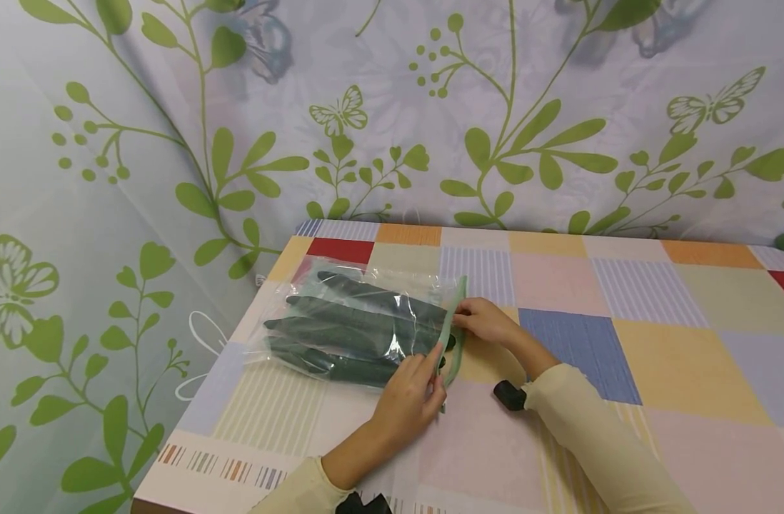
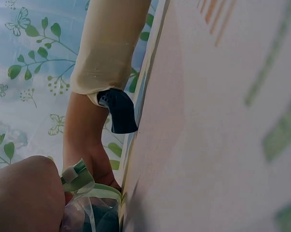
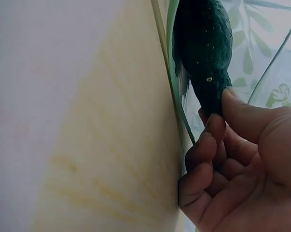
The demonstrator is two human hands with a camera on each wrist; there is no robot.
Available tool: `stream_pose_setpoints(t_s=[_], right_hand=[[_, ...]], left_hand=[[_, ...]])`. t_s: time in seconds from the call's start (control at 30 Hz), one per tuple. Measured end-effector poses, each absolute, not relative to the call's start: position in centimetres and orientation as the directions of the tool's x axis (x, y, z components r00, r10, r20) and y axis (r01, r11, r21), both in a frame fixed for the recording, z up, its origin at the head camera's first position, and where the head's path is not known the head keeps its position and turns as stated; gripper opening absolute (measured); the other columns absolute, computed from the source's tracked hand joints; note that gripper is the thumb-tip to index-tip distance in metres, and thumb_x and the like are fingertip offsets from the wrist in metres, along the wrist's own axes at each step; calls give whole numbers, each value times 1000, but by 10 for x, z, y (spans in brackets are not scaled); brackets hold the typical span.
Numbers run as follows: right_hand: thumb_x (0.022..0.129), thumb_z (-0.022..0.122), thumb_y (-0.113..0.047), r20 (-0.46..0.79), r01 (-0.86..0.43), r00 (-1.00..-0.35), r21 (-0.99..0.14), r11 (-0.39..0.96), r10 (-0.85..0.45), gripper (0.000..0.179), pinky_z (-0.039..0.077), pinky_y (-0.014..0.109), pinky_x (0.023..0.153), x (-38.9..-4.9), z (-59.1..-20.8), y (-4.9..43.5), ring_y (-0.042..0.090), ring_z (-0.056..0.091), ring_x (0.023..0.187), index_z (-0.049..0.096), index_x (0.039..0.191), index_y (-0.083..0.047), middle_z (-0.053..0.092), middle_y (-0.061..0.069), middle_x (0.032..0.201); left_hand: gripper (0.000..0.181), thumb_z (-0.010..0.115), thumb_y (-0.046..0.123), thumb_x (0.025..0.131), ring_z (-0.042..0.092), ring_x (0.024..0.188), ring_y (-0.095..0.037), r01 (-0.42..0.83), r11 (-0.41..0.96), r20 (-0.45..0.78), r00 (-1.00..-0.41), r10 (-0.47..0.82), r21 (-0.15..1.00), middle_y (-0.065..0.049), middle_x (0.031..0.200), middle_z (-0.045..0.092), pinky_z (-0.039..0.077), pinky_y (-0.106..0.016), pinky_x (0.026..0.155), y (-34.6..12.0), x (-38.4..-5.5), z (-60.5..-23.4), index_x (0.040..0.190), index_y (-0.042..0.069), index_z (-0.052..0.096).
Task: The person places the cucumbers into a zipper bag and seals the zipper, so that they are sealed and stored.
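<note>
A clear plastic bag [image 1: 418, 280] with a green zip edge [image 1: 460, 288] lies on the table, its mouth turned right. Several dark green cucumbers [image 1: 353, 325] lie side by side inside. My left hand [image 1: 405, 400] holds the near part of the mouth, with the green edge between fingers and thumb; in the left wrist view, the parted green strip [image 2: 79, 177] shows beside that hand [image 2: 24, 195]. At the far part of the mouth, my right hand [image 1: 491, 323] pinches the end of one cucumber [image 3: 203, 53] between thumb and fingers, clearest in the right wrist view.
A patchwork-patterned cloth [image 1: 681, 357] covers the table. Behind it and on the left hangs a curtain [image 1: 392, 107] printed with leaves and butterflies. Black straps [image 1: 510, 395] show at the cuffs of both cream sleeves [image 1: 597, 428]. The table's left edge runs close beside the bag.
</note>
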State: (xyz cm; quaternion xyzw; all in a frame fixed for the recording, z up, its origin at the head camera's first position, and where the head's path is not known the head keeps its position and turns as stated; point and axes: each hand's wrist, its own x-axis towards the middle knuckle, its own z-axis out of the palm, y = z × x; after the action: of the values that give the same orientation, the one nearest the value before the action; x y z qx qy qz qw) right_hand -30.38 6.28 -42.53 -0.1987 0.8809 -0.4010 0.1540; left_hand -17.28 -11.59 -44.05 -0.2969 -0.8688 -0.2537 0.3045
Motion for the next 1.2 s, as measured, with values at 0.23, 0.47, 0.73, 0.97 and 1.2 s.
stream_pose_setpoints(t_s=[0.23,0.47,0.73,0.97,1.2], right_hand=[[88,52,-11,-107,-245,-887,-715,655,-449,22,41,26,63,-304,-426,60,16,50,71,64,98,4,63,12,88],[88,53,-12,-109,-235,-894,-711,663,-435,23,46,30,70,-303,-424,58,21,58,80,65,98,5,66,15,90],[87,56,-15,-84,-263,-900,-676,688,-427,22,47,31,67,-296,-421,66,21,59,80,65,98,1,66,13,92],[89,55,-21,-144,-147,-918,-741,655,-369,32,47,28,61,-285,-421,77,16,58,69,52,112,2,64,14,89],[90,53,-20,-210,-72,-887,-817,572,-412,42,48,30,58,-263,-417,86,17,56,62,39,120,5,64,14,85]], left_hand=[[45,58,6,76,41,64,-10,681,692,691,-621,371,240,2,69,47,35,-18,58,-116,-174,-441,119,-6,55],[45,58,5,77,39,63,-9,681,689,677,-630,380,247,2,69,47,35,-18,58,-116,-173,-441,120,-5,55],[45,59,5,77,41,64,-9,692,672,676,-629,384,263,2,70,49,36,-19,59,-117,-172,-440,120,-5,55],[45,59,6,78,43,66,-10,689,671,660,-643,389,275,2,71,50,38,-19,61,-116,-173,-440,121,-5,54],[46,61,6,77,45,67,-11,689,669,668,-640,380,279,2,71,50,39,-20,61,-115,-173,-439,120,-5,55]])
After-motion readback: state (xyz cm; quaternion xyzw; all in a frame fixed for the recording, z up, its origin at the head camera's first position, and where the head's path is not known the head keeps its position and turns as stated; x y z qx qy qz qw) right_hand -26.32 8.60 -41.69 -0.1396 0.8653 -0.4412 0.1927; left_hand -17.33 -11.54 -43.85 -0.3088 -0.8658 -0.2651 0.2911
